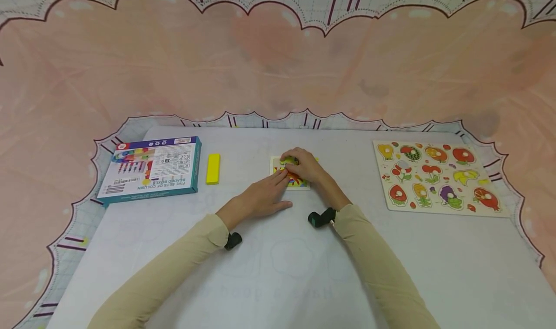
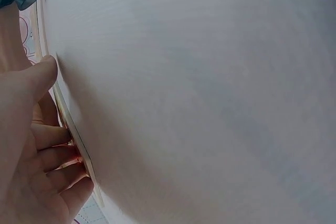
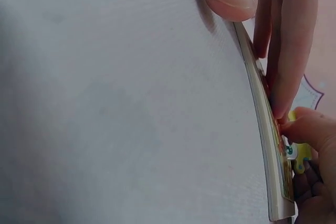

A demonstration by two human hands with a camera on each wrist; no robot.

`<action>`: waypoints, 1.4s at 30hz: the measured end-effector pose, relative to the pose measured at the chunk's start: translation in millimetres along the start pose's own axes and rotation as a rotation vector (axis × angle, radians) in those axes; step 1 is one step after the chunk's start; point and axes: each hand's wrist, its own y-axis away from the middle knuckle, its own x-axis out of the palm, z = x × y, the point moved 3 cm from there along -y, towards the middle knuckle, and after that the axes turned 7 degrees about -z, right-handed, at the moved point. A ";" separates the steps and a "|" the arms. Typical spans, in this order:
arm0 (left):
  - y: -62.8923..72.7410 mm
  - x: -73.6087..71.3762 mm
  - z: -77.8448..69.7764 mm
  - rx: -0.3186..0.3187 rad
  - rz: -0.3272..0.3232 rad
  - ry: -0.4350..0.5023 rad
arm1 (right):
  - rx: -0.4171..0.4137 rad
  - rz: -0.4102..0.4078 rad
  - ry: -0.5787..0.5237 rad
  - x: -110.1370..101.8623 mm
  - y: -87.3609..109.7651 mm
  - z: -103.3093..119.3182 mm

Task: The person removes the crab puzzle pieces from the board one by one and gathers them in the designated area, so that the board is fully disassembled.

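A small wooden puzzle board [image 1: 274,165] with a coloured picture lies on the white table in front of me. My right hand [image 1: 306,167] pinches a yellow-green puzzle piece [image 1: 288,160] over the board's upper part. A white eye shows on that piece [image 3: 302,156] in the right wrist view. Coming in from the lower left, my left hand [image 1: 263,197] rests straight fingertips on the board, thumb stretched out over the table. In the left wrist view its fingers [image 2: 62,157] lie along the board's edge. Both hands hide much of the picture.
A yellow block [image 1: 213,169] lies left of the board. Farther left is a boxed toy set [image 1: 152,170] with a purple and teal edge. At the right lies a larger fruit puzzle board [image 1: 438,208]. Black cameras [image 1: 320,218] sit on both wrists.
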 end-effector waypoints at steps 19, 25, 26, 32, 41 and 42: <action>-0.9 0.2 0.3 -0.018 0.005 -0.013 | 0.008 -0.021 -0.115 0.0 0.2 -3.1; -3.6 -1.8 -2.6 -0.005 -0.024 -0.035 | 0.034 -0.028 -0.149 -0.3 0.4 -5.6; -4.0 -2.2 -3.0 -0.006 -0.027 -0.038 | 0.039 -0.028 -0.153 -0.3 0.6 -6.1; -6.8 -4.0 -3.5 -0.039 -0.011 -0.047 | 0.066 -0.023 -0.175 -0.8 0.3 -7.6; -10.4 -7.5 -2.0 -0.064 0.008 -0.032 | 0.079 -0.015 -0.185 -1.3 -1.8 -7.6; -10.6 -7.5 -1.9 -0.062 0.009 -0.036 | 0.080 -0.015 -0.184 -1.2 -2.0 -7.3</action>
